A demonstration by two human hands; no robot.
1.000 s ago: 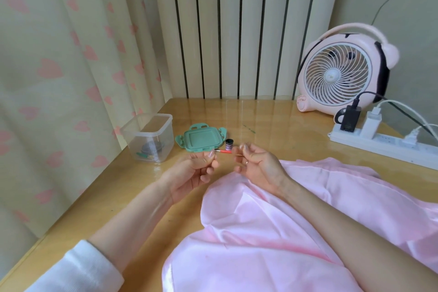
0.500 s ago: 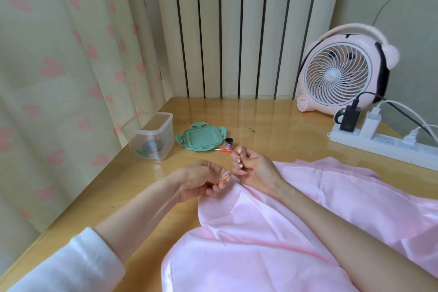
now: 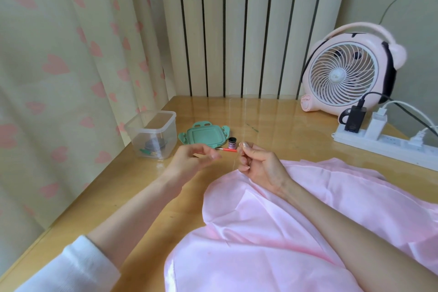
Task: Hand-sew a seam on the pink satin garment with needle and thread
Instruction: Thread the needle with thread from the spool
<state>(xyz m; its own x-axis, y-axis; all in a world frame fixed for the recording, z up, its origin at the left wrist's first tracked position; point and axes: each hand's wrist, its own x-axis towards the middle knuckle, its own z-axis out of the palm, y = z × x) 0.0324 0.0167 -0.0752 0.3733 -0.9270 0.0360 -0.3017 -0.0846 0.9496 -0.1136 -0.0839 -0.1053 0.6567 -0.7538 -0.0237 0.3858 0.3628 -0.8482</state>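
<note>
Just above the pink garment (image 3: 284, 232), the right hand (image 3: 258, 163) pinches thin thread (image 3: 234, 161).

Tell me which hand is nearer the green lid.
Left. The left hand is just in front of the green lid; the right hand, pinching thread, is off to its right, beyond the spool.

A glossy pink garment (image 3: 296, 232) fills the lower right, on a honey-yellow table (image 3: 272, 116). At upper left hangs a cream curtain (image 3: 54, 66) patterned with pink hearts. At centre are a mint-green lid (image 3: 203, 136), a clear box (image 3: 151, 135), a red tool (image 3: 230, 149) and pale thread (image 3: 234, 163). At upper right stands a pink fan (image 3: 343, 76) with a white grille, and below it lies a white power strip (image 3: 379, 147). A white sleeve (image 3: 78, 265) shows at lower left.
</note>
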